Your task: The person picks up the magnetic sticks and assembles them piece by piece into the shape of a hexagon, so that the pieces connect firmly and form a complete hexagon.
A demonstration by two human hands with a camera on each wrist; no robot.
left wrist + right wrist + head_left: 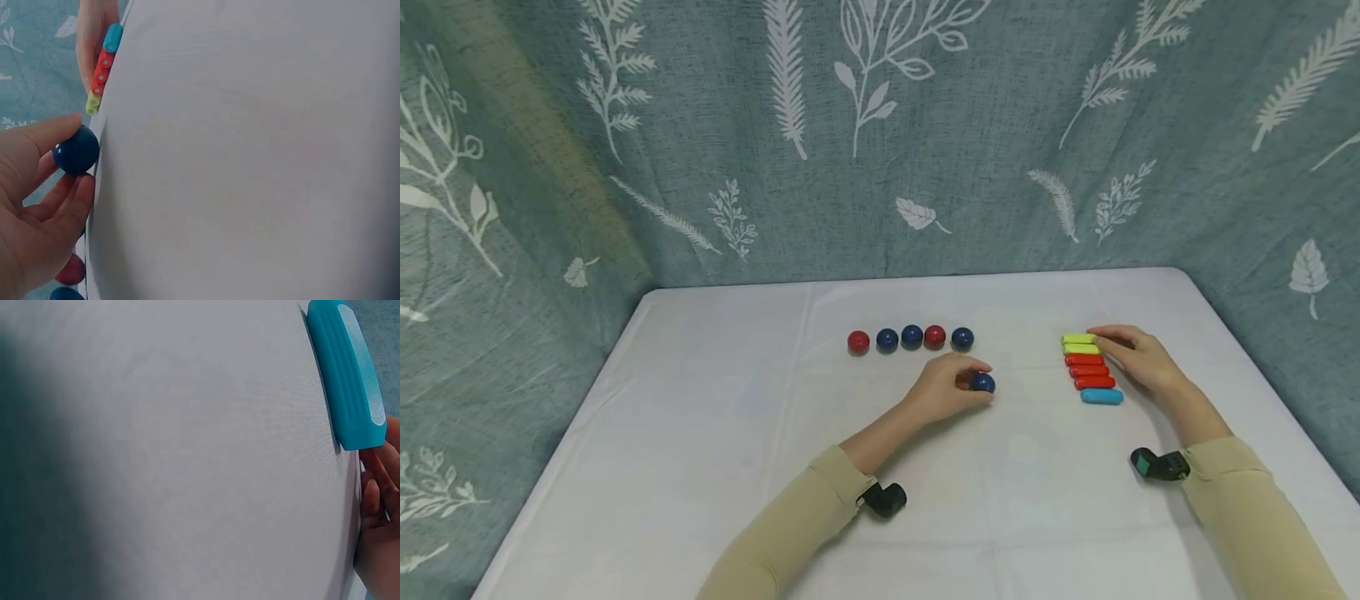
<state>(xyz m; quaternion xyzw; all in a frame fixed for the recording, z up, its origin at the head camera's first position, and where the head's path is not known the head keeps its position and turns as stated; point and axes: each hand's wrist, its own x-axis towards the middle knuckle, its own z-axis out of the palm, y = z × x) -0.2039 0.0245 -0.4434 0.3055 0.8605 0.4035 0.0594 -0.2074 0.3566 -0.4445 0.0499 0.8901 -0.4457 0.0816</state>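
My left hand (946, 387) pinches a glossy dark blue ball (983, 382) between thumb and fingers, close in front of a row's right end. That row, across the back of the table, holds two red balls, one the leftmost red ball (858, 342), and three blue balls, one the rightmost blue ball (962, 338). To the right, short rounded sticks lie side by side in a column. My right hand (1138, 358) pinches the right end of the farthest yellow-green stick (1078, 339); a second yellow-green stick (1081, 349), three red sticks (1088, 371) and a light blue stick (1102, 397) follow nearer.
A white cloth covers the table (715, 450). Behind and at the sides hangs a blue-green curtain (820, 225) with white leaf prints. A small black camera (883, 500) sits at the left wrist, and another black camera (1159, 464) at the right wrist.
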